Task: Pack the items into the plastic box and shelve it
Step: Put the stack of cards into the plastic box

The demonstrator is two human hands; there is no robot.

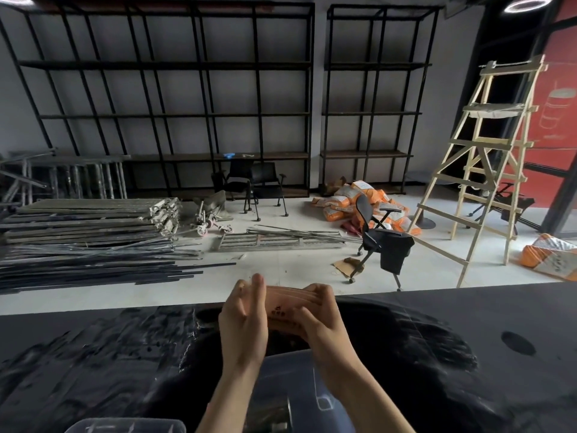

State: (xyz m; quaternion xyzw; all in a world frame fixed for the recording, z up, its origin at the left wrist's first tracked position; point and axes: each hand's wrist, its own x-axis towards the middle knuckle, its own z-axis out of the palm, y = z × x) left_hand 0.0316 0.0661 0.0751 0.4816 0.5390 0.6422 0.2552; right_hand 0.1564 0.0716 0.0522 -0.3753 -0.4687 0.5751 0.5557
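Note:
Both my hands hold a flat stack of brown paper items [282,303] with a small dark printed mark, raised above the black table [437,314]. My left hand [243,320] presses its left end with the fingers straight and together. My right hand [315,320] grips its right end, fingers curled over the top edge. Below my wrists stands a clear plastic box [296,389]; what lies inside it is too dim to tell. A clear plastic lid or second box [125,426] shows at the bottom left edge.
The black table has a round hole [518,342] at the right. Beyond it on the floor lie metal bars and frames [90,239], a black office chair [381,242], orange sacks [352,201] and a wooden ladder [487,170]. Black shelving [187,114] lines the far wall.

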